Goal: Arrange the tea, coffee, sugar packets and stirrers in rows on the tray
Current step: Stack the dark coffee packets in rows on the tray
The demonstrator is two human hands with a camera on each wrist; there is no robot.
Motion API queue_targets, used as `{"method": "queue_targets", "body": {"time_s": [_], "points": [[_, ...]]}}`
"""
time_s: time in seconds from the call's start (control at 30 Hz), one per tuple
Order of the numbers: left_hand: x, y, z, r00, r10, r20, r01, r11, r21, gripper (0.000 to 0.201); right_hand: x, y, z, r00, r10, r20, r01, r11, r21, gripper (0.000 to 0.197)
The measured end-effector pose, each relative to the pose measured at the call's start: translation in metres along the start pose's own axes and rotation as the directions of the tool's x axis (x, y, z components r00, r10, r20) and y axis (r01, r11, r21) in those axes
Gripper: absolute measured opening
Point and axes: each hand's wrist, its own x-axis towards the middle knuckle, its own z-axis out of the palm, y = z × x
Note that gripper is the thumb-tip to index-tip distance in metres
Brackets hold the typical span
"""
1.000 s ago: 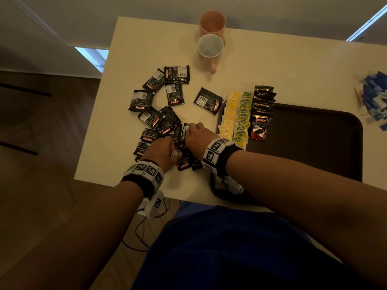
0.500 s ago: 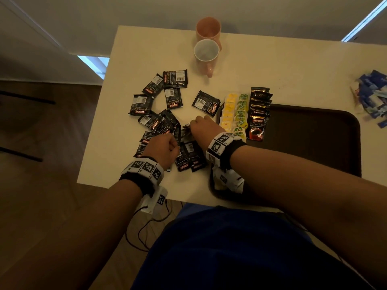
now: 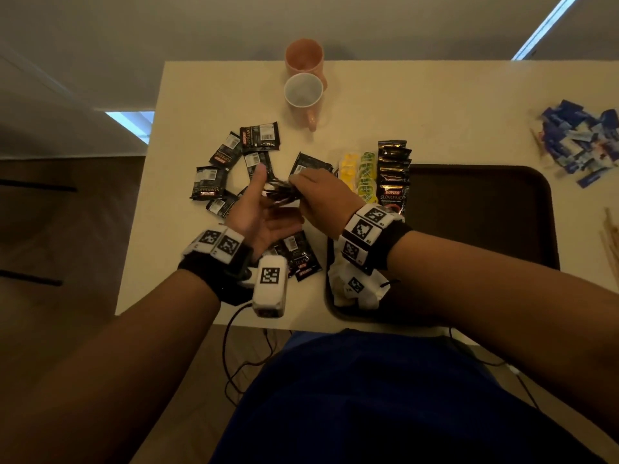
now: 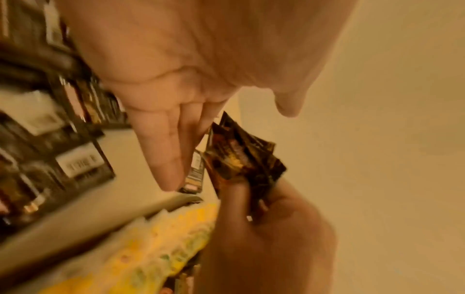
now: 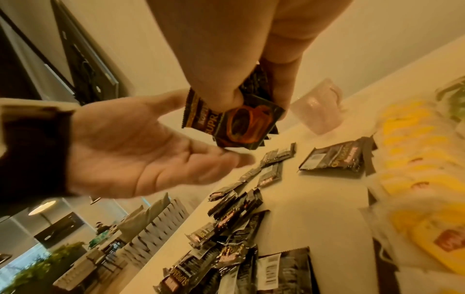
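Observation:
My right hand (image 3: 318,192) pinches a small stack of black coffee packets (image 3: 279,193) above the table; the stack (image 5: 234,123) shows clearly in the right wrist view, and again (image 4: 239,159) in the left wrist view. My left hand (image 3: 264,212) is held palm up beside it, fingers straight, thumb up, holding nothing. More black coffee packets (image 3: 231,155) lie loose on the table to the left. On the dark brown tray (image 3: 485,212), at its left end, stand rows of yellow tea packets (image 3: 348,165), green tea packets (image 3: 366,175) and coffee packets (image 3: 393,175).
Two pink mugs (image 3: 303,92) stand at the table's far side. A heap of blue sugar packets (image 3: 579,142) lies at the far right, with wooden stirrers (image 3: 611,236) below it at the right edge. The table's near edge is just in front of my wrists.
Both hands rose off the pile of packets. The right hand lifted a gathered stack of coffee packets, and the left hand turned palm up and opened beside it.

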Motion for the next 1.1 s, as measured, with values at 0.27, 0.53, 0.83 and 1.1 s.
{"method": "queue_targets", "body": {"time_s": [0.27, 0.53, 0.83, 1.1], "points": [[0.024, 0.012, 0.025, 0.987, -0.099, 0.126, 0.094, 0.995, 0.043, 0.041, -0.032, 0.014, -0.027, 0.996, -0.081, 0.043, 0.080, 0.996, 0.034, 0.049], [0.027, 0.008, 0.067, 0.997, 0.022, 0.078, -0.030, 0.995, 0.097, 0.035, -0.063, 0.039, -0.077, 0.927, 0.340, -0.161, -0.293, 0.921, 0.255, 0.040], [0.022, -0.002, 0.116, 0.986, 0.148, 0.078, -0.157, 0.979, 0.126, 0.020, -0.080, 0.049, -0.109, 0.819, 0.573, 0.031, -0.489, 0.670, 0.558, 0.033], [0.014, -0.011, 0.131, 0.976, 0.076, 0.206, -0.100, 0.989, 0.109, 0.040, -0.096, 0.065, -0.121, 0.863, 0.505, -0.024, -0.446, 0.782, 0.434, 0.040]]}}
